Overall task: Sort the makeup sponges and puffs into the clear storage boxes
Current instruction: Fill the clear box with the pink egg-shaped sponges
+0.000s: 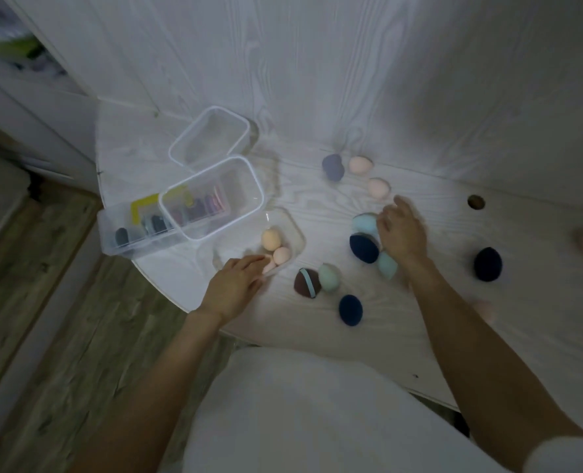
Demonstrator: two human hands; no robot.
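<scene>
A: Left hand (pixel 235 285)?
B: At the low clear box (pixel 292 230) by the counter (pixel 317 206) edge, fingers closed on a pink sponge (pixel 269 266) at the box's near end. Two peach sponges (pixel 271 238) sit inside just past it.
A: Right hand (pixel 401 232)?
B: Blurred, palm down, fingers loosely spread over the light blue sponges (pixel 365 223). Can't tell if it grips anything. A navy sponge (pixel 363 249) lies just beside it.
A: Other boxes?
B: Tall box (pixel 211 196), nothing visible in it, stands on a long box (pixel 112 240) holding dark and pink puffs. One more clear box (pixel 210 138) behind.
A: Loose ones?
B: Brown puff (pixel 306 283) touching a mint sponge (pixel 329 278), navy ones at the front (pixel 350 309) and right (pixel 487 264), purple (pixel 332 167) and two pink (pixel 360 164) at the back.
</scene>
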